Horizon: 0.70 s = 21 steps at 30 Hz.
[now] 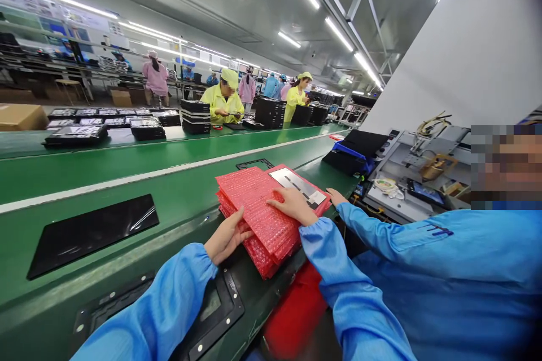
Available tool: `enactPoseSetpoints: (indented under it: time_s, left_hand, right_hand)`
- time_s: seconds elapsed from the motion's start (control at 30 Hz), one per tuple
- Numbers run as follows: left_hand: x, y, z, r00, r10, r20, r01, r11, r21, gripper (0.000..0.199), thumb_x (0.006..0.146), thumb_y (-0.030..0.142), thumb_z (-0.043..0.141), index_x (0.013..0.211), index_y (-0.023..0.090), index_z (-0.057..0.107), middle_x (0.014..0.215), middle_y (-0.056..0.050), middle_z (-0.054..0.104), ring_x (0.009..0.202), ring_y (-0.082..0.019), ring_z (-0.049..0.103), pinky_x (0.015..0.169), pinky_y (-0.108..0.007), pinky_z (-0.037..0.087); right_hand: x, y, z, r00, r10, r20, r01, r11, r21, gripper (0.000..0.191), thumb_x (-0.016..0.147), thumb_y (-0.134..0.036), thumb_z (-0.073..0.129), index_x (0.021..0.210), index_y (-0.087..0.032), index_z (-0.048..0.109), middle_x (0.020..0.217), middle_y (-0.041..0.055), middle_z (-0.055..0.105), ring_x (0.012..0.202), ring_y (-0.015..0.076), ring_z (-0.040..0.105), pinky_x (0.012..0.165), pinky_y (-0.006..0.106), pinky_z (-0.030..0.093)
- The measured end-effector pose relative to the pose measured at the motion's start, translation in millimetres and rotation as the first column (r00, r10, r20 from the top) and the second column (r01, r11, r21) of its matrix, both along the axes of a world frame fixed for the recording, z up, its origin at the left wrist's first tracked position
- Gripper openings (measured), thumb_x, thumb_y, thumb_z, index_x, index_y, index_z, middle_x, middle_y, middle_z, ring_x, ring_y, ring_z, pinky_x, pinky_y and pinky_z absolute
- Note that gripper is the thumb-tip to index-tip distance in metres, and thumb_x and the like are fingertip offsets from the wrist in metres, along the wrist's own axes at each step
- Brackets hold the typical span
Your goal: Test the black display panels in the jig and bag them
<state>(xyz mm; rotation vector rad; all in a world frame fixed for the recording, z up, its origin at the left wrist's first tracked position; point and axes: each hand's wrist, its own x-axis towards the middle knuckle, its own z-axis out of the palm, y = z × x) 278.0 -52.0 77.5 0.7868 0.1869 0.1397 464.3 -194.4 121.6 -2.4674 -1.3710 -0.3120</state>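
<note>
Hands (226,235) (292,206) (two) on red bubble-wrap stack (248,194)

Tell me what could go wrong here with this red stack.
The stack of red bubble-wrap bags sits near the edge of the green conveyor, so it might slip off if the left hand and right hand let go. The silver panel lying on top could slide on the bags. The co-worker's hand close by might also bump the pile.

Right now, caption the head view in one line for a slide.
Left hand and right hand touch a stack of red bubble-wrap sheets on a green conveyor bench.
</note>
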Motion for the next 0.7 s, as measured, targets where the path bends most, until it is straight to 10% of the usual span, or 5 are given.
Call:
enactPoseSetpoints:
  time_s: [0.3, 0.43, 0.57, 0.7]
  left_hand:
    - [-62.1, 10.5, 16.9, 0.933, 0.278, -0.228, -0.314, 0.939, -0.139, 0.041, 0.086, 0.010, 0.053, 0.127, 0.007, 0.055, 0.108, -0.016, 0.071, 0.092, -0.029, 0.071, 0.088, -0.044, 0.058]
    - [-135.7, 13.5, 32.9, 0.864, 0.323, -0.387, -0.399, 0.907, -0.133, 0.056, 0.073, 0.022, 0.070, 0.127, 0.020, 0.058, 0.105, -0.010, 0.073, 0.093, -0.034, 0.070, 0.078, -0.045, 0.062]
    - [-191.9, 4.1, 31.4, 0.708, 0.380, -0.596, -0.580, 0.794, -0.183, 0.095, 0.030, 0.043, 0.089, 0.121, 0.037, 0.062, 0.102, -0.006, 0.074, 0.101, -0.044, 0.065, 0.060, -0.047, 0.064]
    - [-223.8, 2.3, 35.1, 0.640, 0.400, -0.656, -0.622, 0.771, -0.137, 0.088, 0.037, 0.048, 0.088, 0.121, 0.038, 0.063, 0.104, -0.006, 0.074, 0.103, -0.043, 0.064, 0.061, -0.048, 0.063]
  right_hand:
    - [-70.3, 4.3, -4.9, 0.903, 0.320, -0.285, -0.248, 0.933, 0.260, 0.040, 0.089, -0.040, 0.063, 0.122, -0.019, 0.062, 0.120, 0.0112, 0.065, 0.111, 0.0255, 0.060, 0.099, 0.041, 0.044]
    - [-121.7, 4.8, -19.2, 0.395, 0.630, -0.669, -0.061, 0.744, 0.665, 0.074, 0.080, -0.042, 0.071, 0.144, -0.026, 0.037, 0.133, 0.0093, 0.056, 0.121, 0.0240, 0.054, 0.104, 0.041, 0.041]
    - [-168.4, 20.4, -33.2, -0.285, 0.630, -0.722, 0.058, 0.763, 0.643, 0.062, 0.071, -0.039, 0.074, 0.127, -0.020, 0.057, 0.120, 0.0085, 0.064, 0.112, 0.0272, 0.060, 0.098, 0.040, 0.045]
    - [-190.3, 47.3, -44.3, -0.364, 0.622, -0.694, 0.024, 0.751, 0.660, 0.057, 0.063, -0.031, 0.080, 0.117, -0.018, 0.063, 0.115, 0.0074, 0.067, 0.107, 0.0272, 0.062, 0.098, 0.039, 0.045]
